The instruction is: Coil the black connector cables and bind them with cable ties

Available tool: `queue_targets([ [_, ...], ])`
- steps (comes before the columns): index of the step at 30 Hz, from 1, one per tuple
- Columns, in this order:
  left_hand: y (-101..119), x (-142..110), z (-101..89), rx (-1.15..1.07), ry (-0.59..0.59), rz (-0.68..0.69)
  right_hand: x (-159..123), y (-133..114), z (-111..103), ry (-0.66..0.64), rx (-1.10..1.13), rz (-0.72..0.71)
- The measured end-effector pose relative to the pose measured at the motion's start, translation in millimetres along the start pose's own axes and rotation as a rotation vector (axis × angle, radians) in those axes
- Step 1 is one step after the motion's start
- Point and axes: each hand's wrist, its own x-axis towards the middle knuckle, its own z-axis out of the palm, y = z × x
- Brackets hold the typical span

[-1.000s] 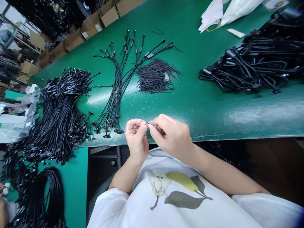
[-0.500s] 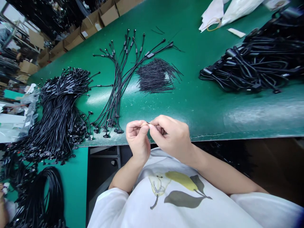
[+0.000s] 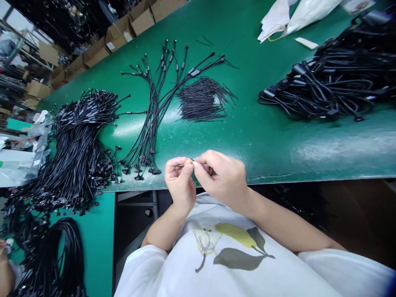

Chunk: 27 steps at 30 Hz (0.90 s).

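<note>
My left hand (image 3: 181,181) and my right hand (image 3: 222,177) meet at the table's near edge, fingertips almost touching. Between them, both pinch a thin black tie (image 3: 192,160); only a short dark bit shows, the rest being hidden by the fingers. Beyond the hands lies a pile of short, thin black ties (image 3: 199,101). Left of that pile, several black cables (image 3: 153,107) with small plugs at their ends are fanned out across the green table (image 3: 247,136).
A thick heap of black cables (image 3: 80,144) covers the table's left side, with a coiled bundle (image 3: 66,247) below it. At right is a pile of bundled black cables (image 3: 334,86). White bags (image 3: 309,16) and cardboard boxes (image 3: 119,31) stand at the back. Another person's arm (image 3: 6,268) shows at lower left.
Both hands keep the same pinch on the tie, with hardly any movement. The view has shifted very slightly.
</note>
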Motion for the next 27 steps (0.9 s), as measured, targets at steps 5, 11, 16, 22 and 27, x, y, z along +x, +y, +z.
queue_targets([
  [5, 3, 3, 1.7, -0.016, -0.034, -0.048, 1, 2, -3, -0.011, -0.057, -0.038],
  [11, 5, 4, 1.4, 0.033, -0.055, -0.070, 0, 3, -5, -0.024, -0.142, -0.088],
  [16, 6, 7, -1.5, 0.065, -0.114, -0.048, -1, 5, -6, -0.037, -0.225, -0.155],
  [22, 9, 8, -5.3, 0.116, -0.187, 0.039, 0, 6, -10, -0.029, -0.324, -0.241],
  [27, 11, 9, -10.5, 0.225, -0.257, 0.155, 2, 7, -13, -0.035, -0.368, -0.293],
])
